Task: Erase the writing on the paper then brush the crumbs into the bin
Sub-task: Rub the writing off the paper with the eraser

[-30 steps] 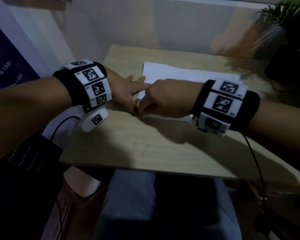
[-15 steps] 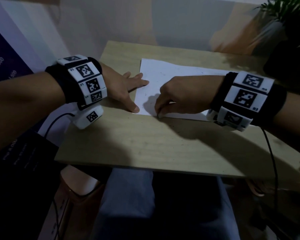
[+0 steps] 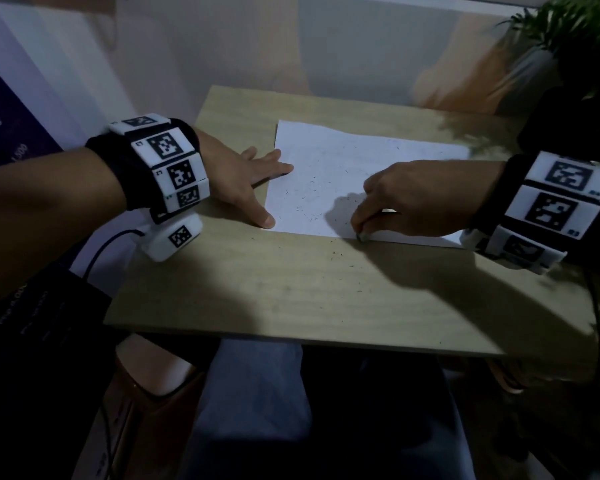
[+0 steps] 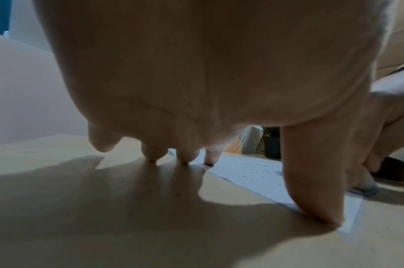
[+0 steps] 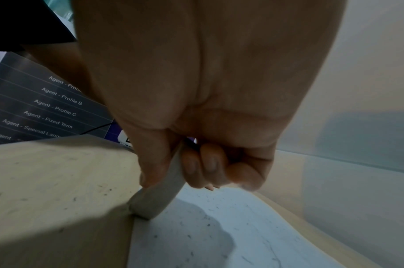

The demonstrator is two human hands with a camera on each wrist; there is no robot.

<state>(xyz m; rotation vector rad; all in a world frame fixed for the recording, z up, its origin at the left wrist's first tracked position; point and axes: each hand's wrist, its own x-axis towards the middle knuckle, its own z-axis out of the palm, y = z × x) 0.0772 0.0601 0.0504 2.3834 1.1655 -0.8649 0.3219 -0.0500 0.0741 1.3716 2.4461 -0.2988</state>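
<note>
Item 1. Paper [image 3: 354, 174]: one white sheet, lying flat on the counter [image 3: 291, 289], centre to centre-right of the head view. Near edge runs just above the frame's middle. Any writing is too faint to make out.

Item 2. Crumbs [image 3: 309, 199]: small dark flecks scattered over the sheet's left and middle part; a few more lie on the bare counter below the sheet's near edge.

Item 3. Eraser [image 5: 159, 195]: pale grey block, tilted, lower end touching down right at the sheet's near edge, as the right wrist view shows. In the head view only its dark tip shows under the fingers, lower centre of the sheet.

Item 4. Right hand [image 3: 416, 199]: centre-right of the head view, over the sheet's near edge. Grip closed on the eraser, thumb on one face and curled fingers on the other.

Item 5. Left hand [image 3: 243, 181]: left of centre in the head view, spread flat with straight fingers, holding nothing. The thumb tip [image 4: 320, 215] presses the sheet's near left corner; one fingertip rests on the sheet's left edge, the others on the counter beside it.

Item 6. Counter: light wood-grain top, filling the middle of the head view.

Item 7. Potted plant [image 3: 575, 26]: upper right corner of the head view, behind the counter.

Item 8. Dark printed board [image 5: 47, 108]: left of the right wrist view, white lines of text.
</note>
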